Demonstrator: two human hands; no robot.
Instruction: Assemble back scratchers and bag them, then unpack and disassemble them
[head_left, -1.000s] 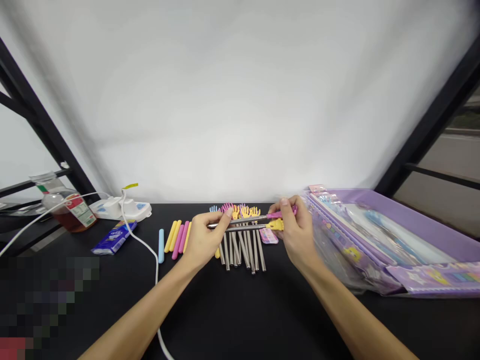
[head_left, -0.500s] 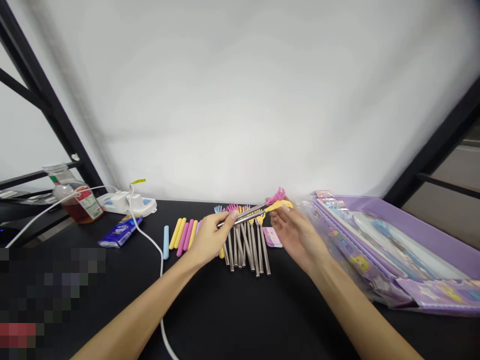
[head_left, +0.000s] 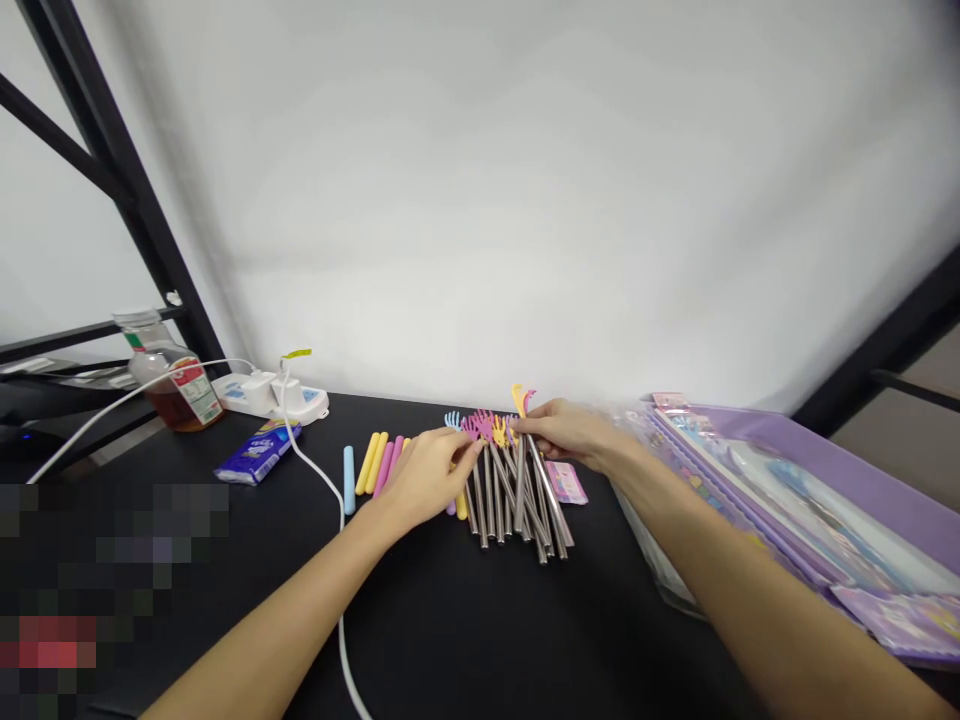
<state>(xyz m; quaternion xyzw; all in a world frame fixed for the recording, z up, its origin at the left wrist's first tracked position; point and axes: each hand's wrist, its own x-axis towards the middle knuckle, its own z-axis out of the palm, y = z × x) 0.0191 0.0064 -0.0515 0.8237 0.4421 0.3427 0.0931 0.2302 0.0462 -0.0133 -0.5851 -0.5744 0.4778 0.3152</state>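
Note:
Several back scratchers with metal rods (head_left: 501,500) lie in a row on the black table, their hand-shaped pink, yellow and blue heads toward the wall. My right hand (head_left: 559,430) is closed near the heads of a yellow back scratcher (head_left: 519,400) and a pink one, whose rods slant down over the row. My left hand (head_left: 431,470) reaches over the row's left side, thumb and fingers pinched at the neck of a pink back scratcher (head_left: 481,428). Left of it lie coloured handle tubes (head_left: 367,463), yellow, pink and blue, partly hidden by my hand.
At right is a purple tray (head_left: 757,420) with plastic-wrapped packs; a small pink card (head_left: 567,482) lies nearer. A white power strip (head_left: 304,402), a cable (head_left: 342,600), a blue packet (head_left: 259,453) and a jar (head_left: 176,385) are at left.
The two back scratchers held across by my left hand now stand steeply in my right hand over the row. My left hand has let them go and pinches one in the row.

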